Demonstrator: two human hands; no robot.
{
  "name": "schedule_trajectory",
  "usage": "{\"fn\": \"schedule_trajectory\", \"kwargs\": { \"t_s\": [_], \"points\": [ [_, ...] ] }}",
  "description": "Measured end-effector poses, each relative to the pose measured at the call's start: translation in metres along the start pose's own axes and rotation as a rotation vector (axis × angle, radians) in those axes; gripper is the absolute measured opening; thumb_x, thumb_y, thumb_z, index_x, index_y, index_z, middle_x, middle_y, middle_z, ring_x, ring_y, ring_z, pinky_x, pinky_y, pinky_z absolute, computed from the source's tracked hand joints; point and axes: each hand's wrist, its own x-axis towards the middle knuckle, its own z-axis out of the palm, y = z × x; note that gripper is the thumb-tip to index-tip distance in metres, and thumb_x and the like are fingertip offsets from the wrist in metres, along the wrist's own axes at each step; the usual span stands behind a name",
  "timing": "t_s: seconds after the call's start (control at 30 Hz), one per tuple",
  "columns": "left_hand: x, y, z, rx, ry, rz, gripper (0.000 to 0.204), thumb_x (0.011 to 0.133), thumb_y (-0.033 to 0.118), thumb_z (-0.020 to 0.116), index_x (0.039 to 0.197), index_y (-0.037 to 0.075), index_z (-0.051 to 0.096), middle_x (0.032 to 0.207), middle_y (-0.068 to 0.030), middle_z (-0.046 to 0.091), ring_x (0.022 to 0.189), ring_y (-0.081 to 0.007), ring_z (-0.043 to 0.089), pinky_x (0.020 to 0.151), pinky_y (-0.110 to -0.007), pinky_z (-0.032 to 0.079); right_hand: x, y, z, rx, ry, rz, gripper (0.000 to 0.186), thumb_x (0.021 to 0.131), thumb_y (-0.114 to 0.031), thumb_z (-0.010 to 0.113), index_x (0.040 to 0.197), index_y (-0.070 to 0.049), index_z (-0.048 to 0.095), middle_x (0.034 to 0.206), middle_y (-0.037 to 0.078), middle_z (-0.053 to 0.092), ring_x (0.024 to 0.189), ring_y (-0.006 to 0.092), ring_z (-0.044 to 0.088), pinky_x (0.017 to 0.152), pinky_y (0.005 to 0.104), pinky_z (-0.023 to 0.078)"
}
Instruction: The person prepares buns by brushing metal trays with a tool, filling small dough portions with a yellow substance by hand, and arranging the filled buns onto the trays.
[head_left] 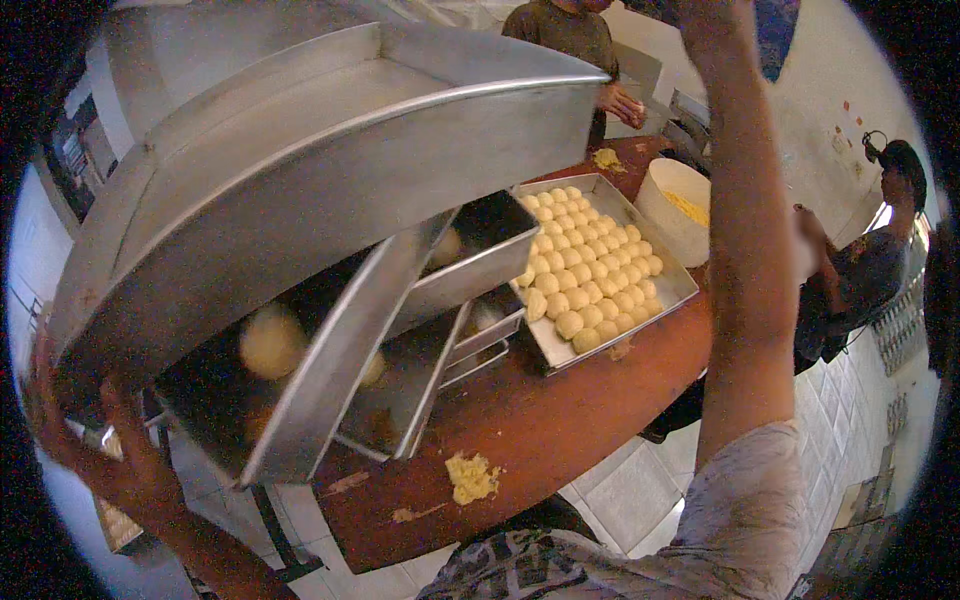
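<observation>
My left hand (112,460) grips the near left corner of a large, deep metal tray (400,135), its fingers and thumb wrapped on the wall. The tray looms tilted across the upper left. My right forearm rises along the right side, and my right hand (712,25) is cut off by the top edge, so its fingers are hidden. Under the raised tray, more metal trays (345,360) stand stacked crosswise. A pale dough ball (272,342) lies in the shadow inside one of them.
On the brown table (580,440) lies a shallow tray (668,300) with rows of dough balls (590,265). A white tub (668,200) of yellow filling stands behind it. Yellow crumbs (472,478) lie near the front. One person (565,40) stands across the table, another (875,250) at right.
</observation>
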Motion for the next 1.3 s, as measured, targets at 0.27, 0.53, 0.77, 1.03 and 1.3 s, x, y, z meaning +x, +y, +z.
{"fn": "schedule_trajectory", "kwargs": {
  "t_s": [0.27,0.53,0.77,1.03,1.3],
  "points": [
    [-0.112,0.072,-0.077,-0.178,-0.759,-0.520,0.029,0.089,0.021,0.049,0.114,0.004,0.050,0.106,-0.0126,0.053,0.096,-0.0238,0.052,0.084,-0.035,0.043,-0.122,0.281,0.023,-0.022,0.332,0.477,0.022,0.074,-0.019,0.070,0.082,-0.001,0.060,0.076,0.006,0.062,0.064,0.0136,0.058,0.061,0.0270,0.048],
    [-0.157,0.188,-0.076,-0.704,-1.445,-1.035,0.023,0.088,0.009,0.051,0.110,0.004,0.050,0.106,-0.0046,0.052,0.100,-0.0146,0.050,0.089,-0.031,0.037,-0.159,0.351,0.150,-0.268,-0.083,0.509,0.023,0.068,-0.016,0.072,0.082,-0.003,0.058,0.077,0.011,0.062,0.074,0.0245,0.061,0.068,0.0346,0.047],
    [-0.169,0.231,-0.061,-0.832,-1.275,-1.234,0.011,0.092,0.006,0.043,0.100,0.003,0.051,0.079,0.0015,0.043,0.068,-0.0070,0.037,0.072,-0.020,0.033,-0.177,0.357,0.192,-0.500,-0.842,0.657,0.064,0.081,-0.059,0.038,0.098,-0.003,0.064,0.102,0.022,0.059,0.097,0.0352,0.057,0.085,0.0402,0.044],
    [-0.173,0.241,-0.045,-0.691,-1.294,-0.878,0.021,0.094,0.016,0.042,0.100,0.000,0.054,0.064,-0.0014,0.046,0.056,-0.0080,0.043,0.074,-0.025,0.039,-0.204,0.272,0.096,-0.306,-0.342,0.371,0.027,0.082,-0.025,0.058,0.088,0.001,0.063,0.087,0.017,0.064,0.081,0.0311,0.061,0.073,0.0357,0.047],
    [-0.182,0.211,-0.035,-0.739,-1.509,-0.818,0.019,0.081,0.006,0.059,0.099,0.001,0.058,0.096,-0.0097,0.060,0.088,-0.0164,0.057,0.074,-0.028,0.044,-0.394,0.149,0.088,-0.508,-0.975,0.090,0.026,0.068,-0.008,0.064,0.093,-0.002,0.063,0.088,0.015,0.058,0.087,0.0309,0.055,0.076,0.0382,0.046]
  ]
}}
